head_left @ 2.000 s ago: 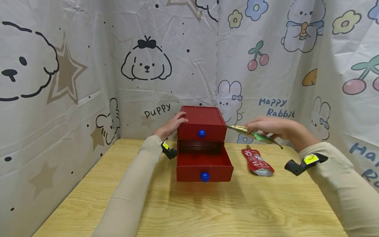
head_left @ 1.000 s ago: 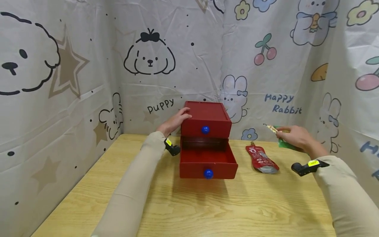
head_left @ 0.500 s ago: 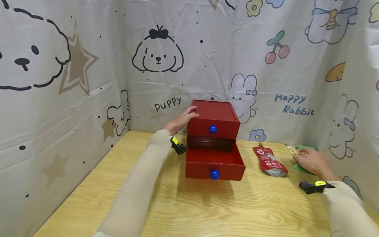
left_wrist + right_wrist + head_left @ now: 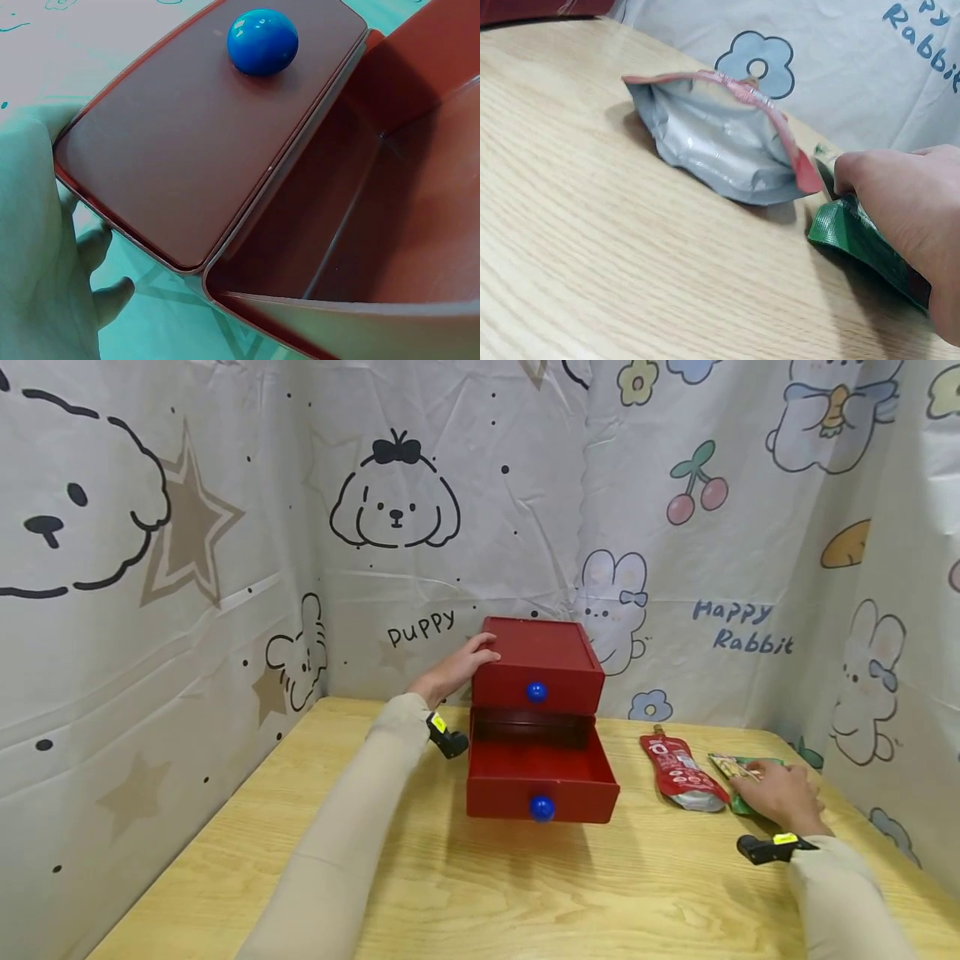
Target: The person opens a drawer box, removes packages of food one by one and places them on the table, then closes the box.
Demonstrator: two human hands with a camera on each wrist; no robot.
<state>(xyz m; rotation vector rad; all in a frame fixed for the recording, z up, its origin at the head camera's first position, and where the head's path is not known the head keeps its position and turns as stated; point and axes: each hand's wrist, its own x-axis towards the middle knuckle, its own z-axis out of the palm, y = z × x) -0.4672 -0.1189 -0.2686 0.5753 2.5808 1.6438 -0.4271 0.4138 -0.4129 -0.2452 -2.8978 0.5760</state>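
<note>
In the head view my left hand (image 4: pixel 457 670) rests on the top left edge of a red drawer cabinet (image 4: pixel 540 643). Its other fingers (image 4: pixel 111 300) hang loosely beside the cabinet's side in the left wrist view. The upper drawer, with a blue knob (image 4: pixel 536 692), is closed. Below it, the lower drawer (image 4: pixel 487 800) stands pulled out, with bare red walls inside. At the right my right hand (image 4: pixel 783 795) holds a green snack packet (image 4: pixel 840 229) down at the tabletop, partly covering it. A red spout pouch (image 4: pixel 681 770) lies just left of that packet.
The wooden table (image 4: pixel 450 893) runs up to a printed cloth (image 4: pixel 390 593) at the back and both sides. The pouch lies between the cabinet and my right hand, its silvery bottom (image 4: pixel 712 146) facing the right wrist camera.
My right hand has carried the green packet from beside the cabinet to the right and lowered it onto the table. My left hand has stayed on the cabinet; the head view has shifted.
</note>
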